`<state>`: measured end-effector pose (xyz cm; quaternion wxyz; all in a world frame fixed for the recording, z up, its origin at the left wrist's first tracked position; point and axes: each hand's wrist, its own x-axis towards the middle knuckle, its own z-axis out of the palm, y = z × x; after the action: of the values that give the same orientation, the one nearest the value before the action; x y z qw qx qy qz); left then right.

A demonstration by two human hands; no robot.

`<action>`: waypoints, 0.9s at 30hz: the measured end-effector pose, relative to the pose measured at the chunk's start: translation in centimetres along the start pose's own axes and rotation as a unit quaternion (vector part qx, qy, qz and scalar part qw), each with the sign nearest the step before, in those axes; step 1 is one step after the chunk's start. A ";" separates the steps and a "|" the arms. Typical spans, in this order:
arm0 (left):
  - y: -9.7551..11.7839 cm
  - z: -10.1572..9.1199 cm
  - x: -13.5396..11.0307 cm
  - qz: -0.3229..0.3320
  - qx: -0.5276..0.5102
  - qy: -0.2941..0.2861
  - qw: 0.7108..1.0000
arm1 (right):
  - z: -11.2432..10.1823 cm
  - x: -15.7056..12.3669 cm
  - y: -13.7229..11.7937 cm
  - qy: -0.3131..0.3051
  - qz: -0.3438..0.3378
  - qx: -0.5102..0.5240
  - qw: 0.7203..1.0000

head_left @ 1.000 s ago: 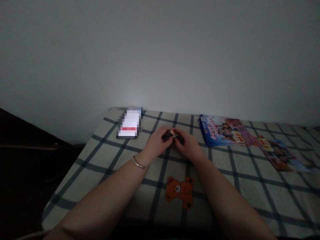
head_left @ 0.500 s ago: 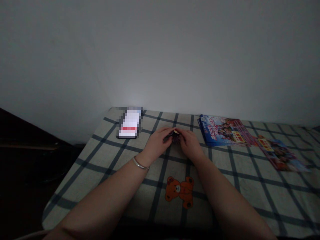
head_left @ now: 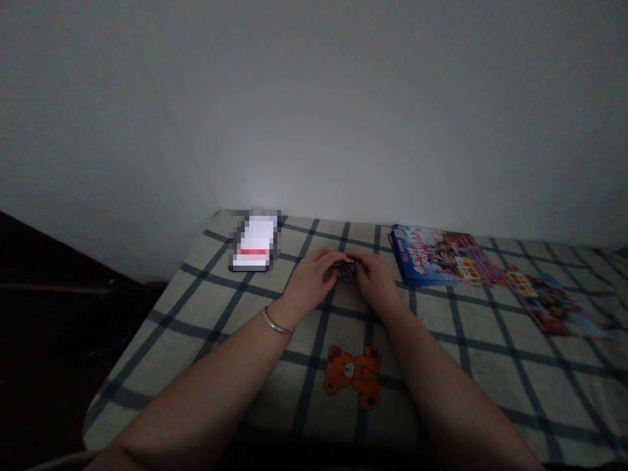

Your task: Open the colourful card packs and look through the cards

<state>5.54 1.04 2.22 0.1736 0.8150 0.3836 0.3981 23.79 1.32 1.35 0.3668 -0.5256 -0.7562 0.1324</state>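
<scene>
Over the middle of the table, my left hand [head_left: 314, 278] and my right hand [head_left: 375, 281] meet at a small dark purple, patterned object [head_left: 346, 270]. The fingers of both hands curl around it from either side, with the fingertips nearly touching above it. Most of the object is covered by my fingers, and the dim light hides its kind. A silver bangle [head_left: 275, 320] sits on my left wrist. Below my hands an orange teddy bear picture [head_left: 353, 376] lies flat on the checked tablecloth [head_left: 265, 386].
A phone [head_left: 255, 242] with a lit, blurred screen lies at the back left. To the right are a stack of blue and pink printed leaflets [head_left: 436, 255] and another leaflet [head_left: 549, 301] slanting beside it. The pale wall [head_left: 343, 118] borders the table's back edge.
The small object has tilted between my fingers: its pale edge no longer shows and more of its patterned face is visible. Both hands stay in nearly the same place.
</scene>
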 end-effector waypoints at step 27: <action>-0.1 0.2 -0.2 0.050 0.074 -0.086 0.992 | 0.0 0.1 0.3 0.006 0.011 -0.022 1.000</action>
<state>5.55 0.96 1.97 0.1247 0.8748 0.3547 0.3054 23.94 1.52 1.21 0.3581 -0.5429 -0.7507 0.1164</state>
